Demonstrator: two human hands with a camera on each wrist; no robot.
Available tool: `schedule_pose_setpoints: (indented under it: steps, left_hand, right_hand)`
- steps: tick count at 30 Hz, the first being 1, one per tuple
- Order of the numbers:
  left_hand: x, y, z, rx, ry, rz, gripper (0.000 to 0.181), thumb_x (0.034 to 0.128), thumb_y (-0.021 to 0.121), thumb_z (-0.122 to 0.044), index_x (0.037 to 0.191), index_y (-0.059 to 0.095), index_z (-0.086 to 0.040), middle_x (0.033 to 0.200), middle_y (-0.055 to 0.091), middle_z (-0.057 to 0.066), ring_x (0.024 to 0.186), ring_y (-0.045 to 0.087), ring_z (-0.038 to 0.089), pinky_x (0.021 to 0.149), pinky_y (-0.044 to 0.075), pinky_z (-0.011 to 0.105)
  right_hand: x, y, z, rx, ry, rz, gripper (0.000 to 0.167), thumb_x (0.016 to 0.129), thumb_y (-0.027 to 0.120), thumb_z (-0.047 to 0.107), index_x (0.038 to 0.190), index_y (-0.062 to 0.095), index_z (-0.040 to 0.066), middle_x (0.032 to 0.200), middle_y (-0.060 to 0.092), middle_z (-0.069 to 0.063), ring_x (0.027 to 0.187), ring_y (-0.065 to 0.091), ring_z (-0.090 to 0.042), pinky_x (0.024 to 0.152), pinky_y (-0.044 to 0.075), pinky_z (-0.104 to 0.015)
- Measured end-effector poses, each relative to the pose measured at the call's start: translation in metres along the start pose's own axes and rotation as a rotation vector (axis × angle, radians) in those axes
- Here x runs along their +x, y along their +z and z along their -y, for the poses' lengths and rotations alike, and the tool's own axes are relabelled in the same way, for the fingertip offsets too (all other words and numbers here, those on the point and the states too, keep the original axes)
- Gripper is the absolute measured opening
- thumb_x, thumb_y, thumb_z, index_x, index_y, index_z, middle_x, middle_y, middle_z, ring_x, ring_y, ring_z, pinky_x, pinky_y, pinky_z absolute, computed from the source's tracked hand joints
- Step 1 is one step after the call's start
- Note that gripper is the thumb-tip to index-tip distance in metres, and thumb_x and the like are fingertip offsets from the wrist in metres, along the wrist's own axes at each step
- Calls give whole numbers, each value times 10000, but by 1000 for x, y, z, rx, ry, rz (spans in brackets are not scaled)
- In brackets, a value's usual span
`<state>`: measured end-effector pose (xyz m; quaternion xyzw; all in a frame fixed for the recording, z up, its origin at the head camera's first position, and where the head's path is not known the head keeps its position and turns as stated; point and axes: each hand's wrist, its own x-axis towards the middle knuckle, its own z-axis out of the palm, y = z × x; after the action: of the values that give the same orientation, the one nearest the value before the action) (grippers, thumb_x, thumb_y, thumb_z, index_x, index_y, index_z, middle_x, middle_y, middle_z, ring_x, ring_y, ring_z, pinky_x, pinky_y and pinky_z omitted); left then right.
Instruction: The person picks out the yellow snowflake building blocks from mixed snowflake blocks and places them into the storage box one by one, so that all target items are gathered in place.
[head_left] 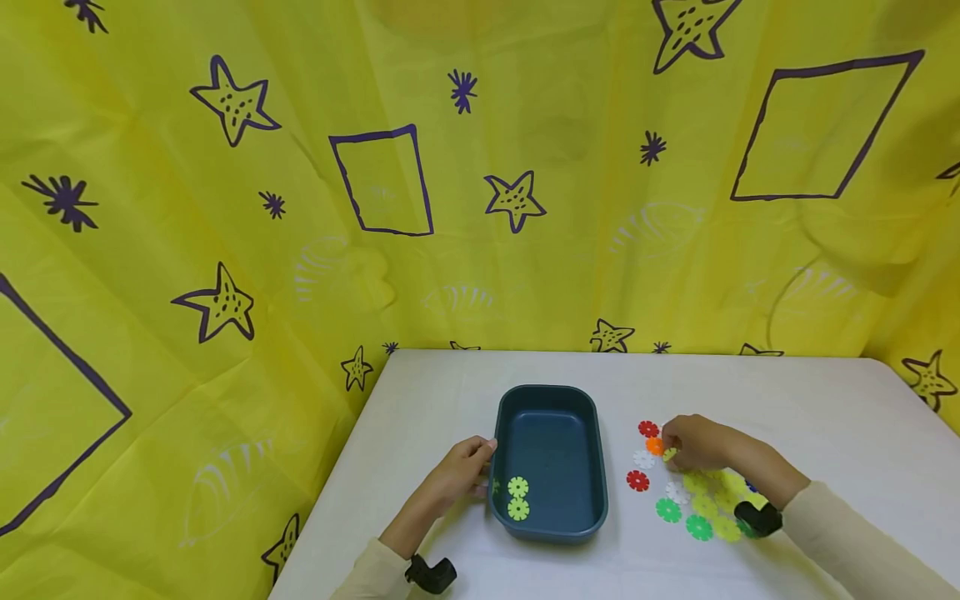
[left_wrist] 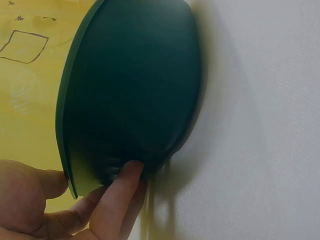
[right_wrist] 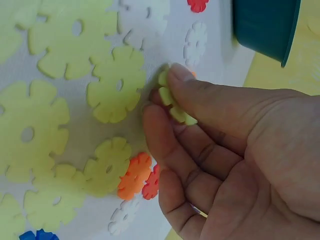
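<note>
Right grip (head_left: 693, 443) narrow on disc (right_wrist: 166, 95), left (head_left: 461, 467) likewise on tub (head_left: 558, 467); white table (head_left: 435, 387), yellow curtain (head_left: 585, 267)

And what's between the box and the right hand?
The head view shows two red flower pieces, an orange one and a white one. Between them and the box, the table is bare.

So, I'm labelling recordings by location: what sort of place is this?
Probably a makeshift filming booth: a yellow star-printed curtain hangs behind and beside a white table, and a small black device sits at each wrist.
</note>
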<state>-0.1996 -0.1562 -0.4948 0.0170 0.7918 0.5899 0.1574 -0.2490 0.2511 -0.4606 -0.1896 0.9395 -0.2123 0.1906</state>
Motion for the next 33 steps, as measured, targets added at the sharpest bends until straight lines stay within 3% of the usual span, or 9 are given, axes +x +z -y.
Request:
schedule_pose_setpoints:
  steps: [4, 11, 17, 26, 33]
  left_hand:
    - [0, 0, 0, 2, -3, 0, 399, 1125, 509, -379, 1189, 634, -6, 1156, 670, 119, 961, 665, 206, 773, 622, 362]
    - [1, -1, 0, 6, 4, 0, 404, 1125, 507, -380, 1185, 636, -2, 1144, 674, 123, 961, 666, 207, 750, 609, 340]
    - [1, -1, 0, 5, 6, -3, 407, 1125, 507, -381, 1180, 635, 2, 1140, 678, 125, 950, 665, 206, 740, 606, 335]
    - [1, -1, -1, 7, -4, -4, 404, 1126, 509, -372, 1202, 634, 4, 1179, 679, 139, 1003, 684, 238, 774, 619, 365]
    - [0, -1, -1, 0, -4, 2, 406, 1125, 511, -371, 1204, 631, 8, 1183, 688, 145, 1028, 698, 250, 799, 629, 400]
  right_hand:
    - [0, -1, -3, 6, 1, -20, 197, 895, 829, 93, 922, 635, 75, 853, 541, -38, 822, 504, -217, 738, 462, -364]
    - [-1, -5, -6, -11, 13, -21, 128, 959, 764, 109, 1033, 717, 15, 967, 640, -57, 853, 545, -220, 794, 553, -404]
    - [-3, -10, -5, 48, -19, 22, 50, 981, 718, 64, 987, 682, 29, 860, 592, -43, 770, 538, -186, 724, 492, -327]
    - [-2, -5, -8, 17, 39, 12, 215, 942, 795, 131, 861, 601, 86, 786, 534, -29, 742, 515, -191, 685, 443, -323]
    - [-2, -6, -9, 15, 61, 66, 167, 977, 750, 120, 884, 618, 78, 799, 563, -33, 744, 533, -189, 709, 465, -330]
